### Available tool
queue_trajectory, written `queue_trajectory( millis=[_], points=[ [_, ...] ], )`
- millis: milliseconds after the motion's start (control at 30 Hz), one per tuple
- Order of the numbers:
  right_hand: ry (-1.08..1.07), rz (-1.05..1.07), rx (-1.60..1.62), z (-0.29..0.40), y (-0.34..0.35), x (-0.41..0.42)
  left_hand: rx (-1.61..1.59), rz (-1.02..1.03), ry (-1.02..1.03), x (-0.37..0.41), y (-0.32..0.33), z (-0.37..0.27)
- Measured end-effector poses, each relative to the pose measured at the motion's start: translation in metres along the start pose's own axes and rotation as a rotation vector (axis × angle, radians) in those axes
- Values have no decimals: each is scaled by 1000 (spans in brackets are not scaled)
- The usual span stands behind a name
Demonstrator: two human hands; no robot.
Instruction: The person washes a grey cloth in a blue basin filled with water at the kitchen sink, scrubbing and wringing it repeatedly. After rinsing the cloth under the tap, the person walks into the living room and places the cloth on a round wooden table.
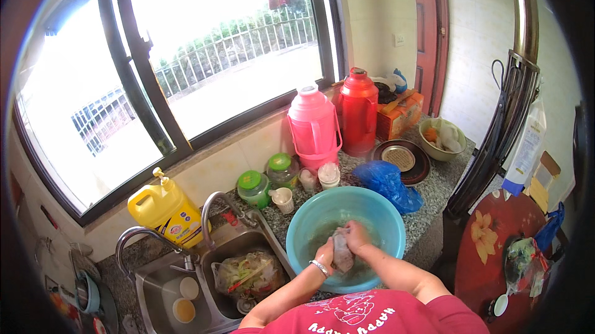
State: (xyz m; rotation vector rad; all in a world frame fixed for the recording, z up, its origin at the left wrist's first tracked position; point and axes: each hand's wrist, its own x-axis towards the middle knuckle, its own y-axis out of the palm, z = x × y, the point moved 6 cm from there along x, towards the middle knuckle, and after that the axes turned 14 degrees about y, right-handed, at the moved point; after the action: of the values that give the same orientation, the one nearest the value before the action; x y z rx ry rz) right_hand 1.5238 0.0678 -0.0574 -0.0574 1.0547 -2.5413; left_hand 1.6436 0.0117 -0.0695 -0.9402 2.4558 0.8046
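Note:
A wet greyish cloth point(343, 251) is bunched between my two hands over a light-blue plastic basin point(297, 227). My left hand point(325, 256), with a silver bangle on its wrist, grips the cloth from the left. On the other side, my right hand point(357, 237) holds its upper right part. Murky water point(320, 234) lies in the basin beneath them. Some of my fingers are hidden behind the cloth.
Left of the basin is a double steel sink point(204, 301) with a bag of vegetable scraps point(246, 272). A yellow detergent jug point(169, 215), green-lidded jars point(251, 185), a pink thermos point(314, 125) and a red thermos point(359, 115) stand behind. A blue plastic bag point(388, 185) touches the right side.

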Motion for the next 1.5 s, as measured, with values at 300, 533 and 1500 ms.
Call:
queue_trajectory(
  millis=[300,533,1500],
  points=[
    [293,273,-10,-37,26,-4,270,-135,-29,19,-28,-6],
    [363,931,866,51,25,-83,-169,30,12,40,-43,0],
    [325,899,840,55,19,-91,-154,104,-6,45,-44,1]
  ],
)
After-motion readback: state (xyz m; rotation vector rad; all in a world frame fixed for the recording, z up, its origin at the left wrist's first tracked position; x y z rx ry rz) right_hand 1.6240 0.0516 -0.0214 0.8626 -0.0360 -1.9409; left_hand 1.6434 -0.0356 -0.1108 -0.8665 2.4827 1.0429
